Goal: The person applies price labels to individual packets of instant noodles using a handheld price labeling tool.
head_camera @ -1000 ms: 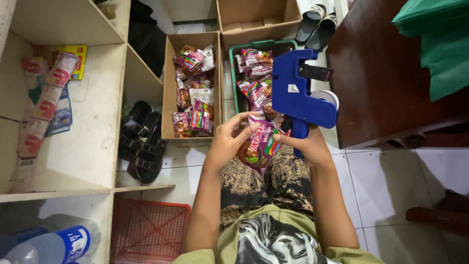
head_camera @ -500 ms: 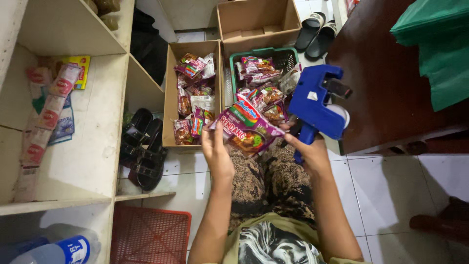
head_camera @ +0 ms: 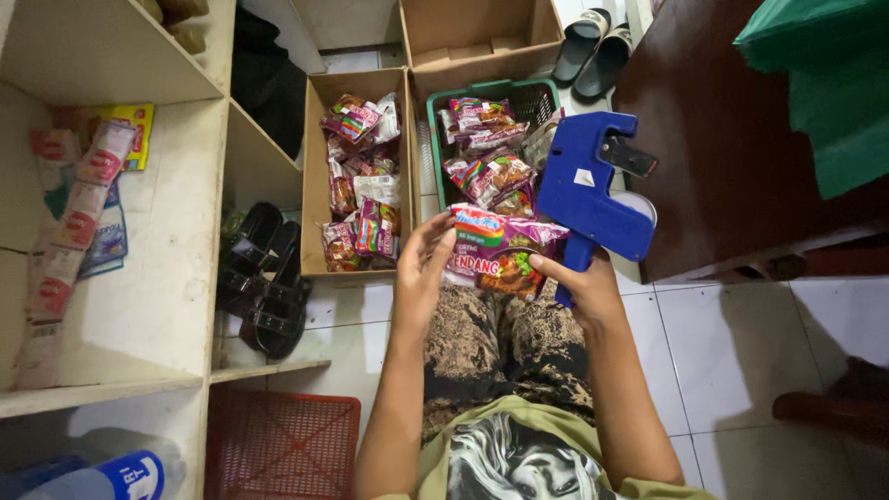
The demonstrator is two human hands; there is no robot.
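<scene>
While the right hand [head_camera: 585, 289] grips a blue price gun [head_camera: 593, 199], its thumb pinches a noodle packet [head_camera: 500, 250]; the left hand [head_camera: 424, 264] clasps the packet's opposite edge.

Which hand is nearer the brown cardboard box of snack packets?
Left. The left hand sits right beside the cardboard box; the right hand, gripping the blue price-label gun, is farther off, across the noodle packet.
</scene>
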